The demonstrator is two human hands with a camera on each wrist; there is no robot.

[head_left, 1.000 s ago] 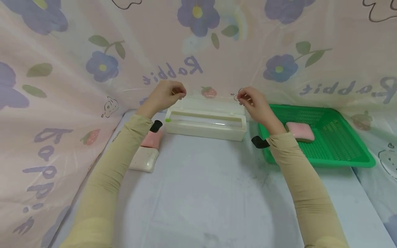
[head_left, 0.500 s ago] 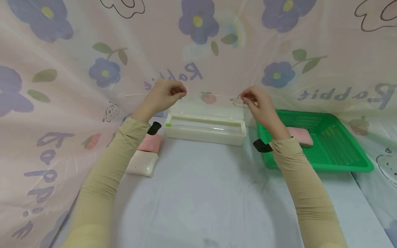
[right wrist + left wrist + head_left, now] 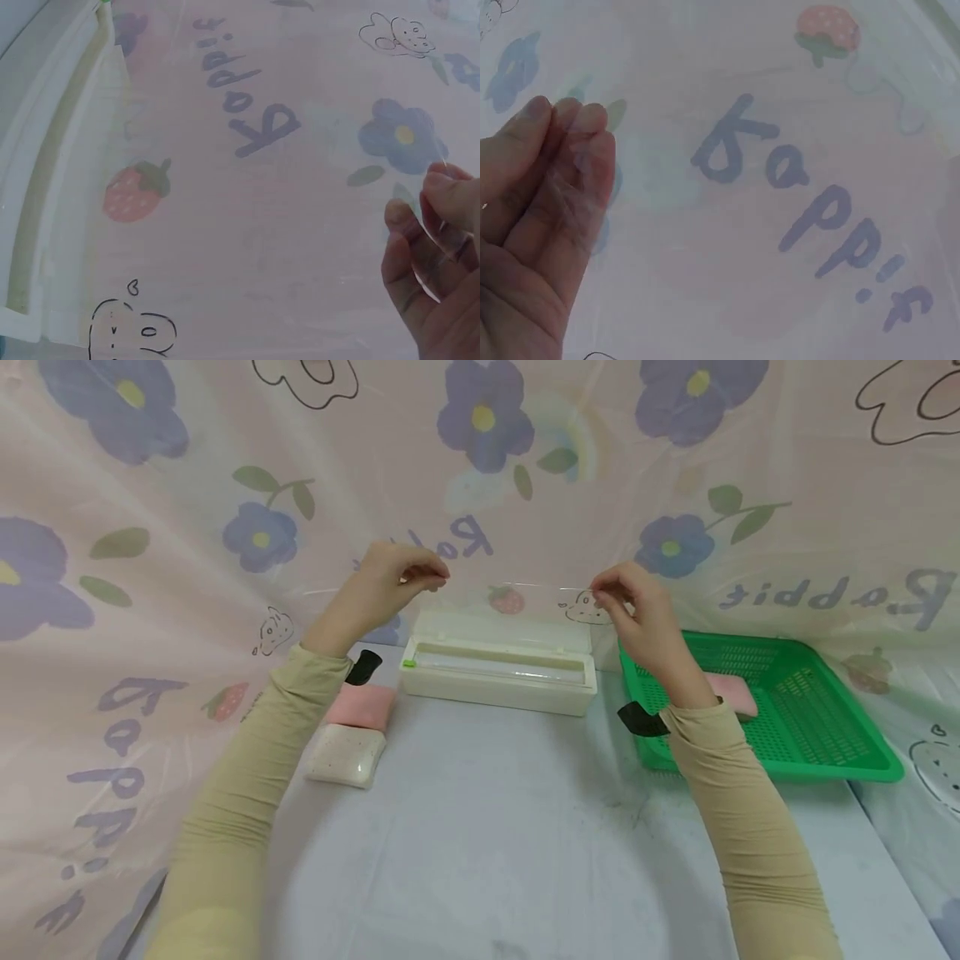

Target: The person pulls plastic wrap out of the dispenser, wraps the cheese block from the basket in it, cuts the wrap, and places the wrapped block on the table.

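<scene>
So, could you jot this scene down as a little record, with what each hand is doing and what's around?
Left hand: pinches clear film
Right hand: pinches the same film, farther right
White box: lid raised, between and below the hands
Left side: pink bar beside white bar
Right side: green basket holding another pink bar, partly hidden
Backdrop: sheet printed with flowers, strawberries

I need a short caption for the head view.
Left hand and right hand hold clear film above an open white box.
</scene>
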